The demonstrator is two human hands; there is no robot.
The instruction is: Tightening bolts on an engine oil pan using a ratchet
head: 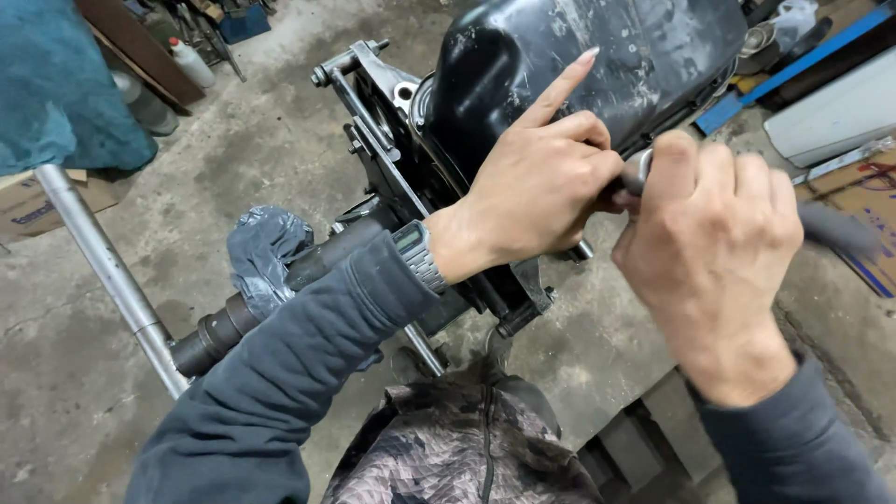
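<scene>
Grey steel ratchet handle (831, 227) sits clenched in the right hand (709, 245). Left hand (534, 182) pinches its head, index finger straight. Both are just in front of the black oil pan (644, 56) on the engine block (401, 159).

engine block (411, 159) sits centre on a stand, oil pan (607, 56) on top at the far end. left hand (537, 187) rests on the pan's near edge, right hand (709, 233) just to its right, both on a ratchet (831, 229) btwn them. stand's shaft (271, 299) runs left under the left forearm, steel pipe (103, 261) further left. cardboard (868, 205) at far right on the floor (261, 159).
</scene>
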